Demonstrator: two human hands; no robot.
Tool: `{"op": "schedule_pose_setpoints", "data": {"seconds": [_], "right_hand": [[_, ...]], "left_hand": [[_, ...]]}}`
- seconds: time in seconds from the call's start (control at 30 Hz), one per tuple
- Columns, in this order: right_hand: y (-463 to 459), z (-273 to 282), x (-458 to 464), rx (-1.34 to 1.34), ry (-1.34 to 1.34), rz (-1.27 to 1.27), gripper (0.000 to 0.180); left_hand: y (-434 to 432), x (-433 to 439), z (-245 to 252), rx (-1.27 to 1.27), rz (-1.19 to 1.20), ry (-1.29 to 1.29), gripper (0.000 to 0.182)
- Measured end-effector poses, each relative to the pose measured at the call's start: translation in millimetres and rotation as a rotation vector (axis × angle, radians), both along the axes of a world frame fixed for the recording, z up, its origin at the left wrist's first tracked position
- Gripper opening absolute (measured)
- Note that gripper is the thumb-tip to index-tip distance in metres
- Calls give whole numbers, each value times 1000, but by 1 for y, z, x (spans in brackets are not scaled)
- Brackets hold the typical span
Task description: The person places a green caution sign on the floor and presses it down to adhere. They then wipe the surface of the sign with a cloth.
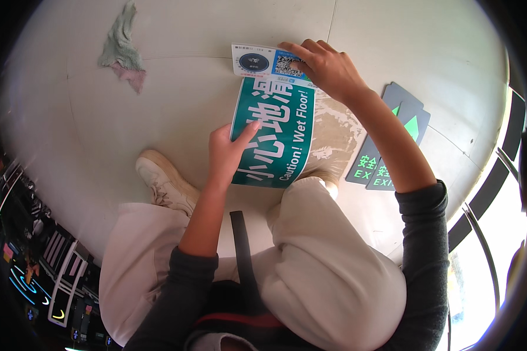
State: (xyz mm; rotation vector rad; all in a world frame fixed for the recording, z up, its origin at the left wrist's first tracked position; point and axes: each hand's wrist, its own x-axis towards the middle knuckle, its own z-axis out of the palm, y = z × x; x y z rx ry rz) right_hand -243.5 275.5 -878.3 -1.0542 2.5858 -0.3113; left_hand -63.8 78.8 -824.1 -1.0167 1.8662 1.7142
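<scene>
In my left hand (pixel 228 153) is the left edge of a green wet-floor caution sign (pixel 305 140) with white lettering, my thumb lying across its face. The sign bends slightly. At its far end is a white placard (pixel 242 49) with a round dark emblem and a printed code. My right hand (pixel 329 66) grips the right part of this placard, with thumb on the front and fingers at the top edge. It overlaps the green sign's end; whether the two are joined cannot be told. Beside the sign, a brown patch of floor (pixel 336 127) shows peeled white scraps.
Two overlapping dark exit signs (pixel 406 112) with green arrows lie on the floor right of my forearm. A crumpled green and pink cloth (pixel 123 48) lies at the far left. Shelving with assorted goods (pixel 57 272) stands at lower left, and a bright glazed opening (pixel 478 267) at right.
</scene>
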Motion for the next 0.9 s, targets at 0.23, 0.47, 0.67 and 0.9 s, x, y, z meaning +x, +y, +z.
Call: {"op": "schedule_pose_setpoints", "data": {"seconds": [0.23, 0.47, 0.67, 0.9], "right_hand": [[2, -1, 2, -29, 33, -61, 39], [3, 1, -2, -80, 87, -141, 41], [3, -1, 2, -40, 75, -66, 41], [0, 4, 0, -24, 57, -13, 40]], "left_hand": [[-1, 0, 1, 4, -12, -3, 38], [0, -2, 7, 7, -25, -41, 38], [-1, -3, 5, 26, -7, -6, 38], [0, -2, 1, 28, 7, 19, 37]]}}
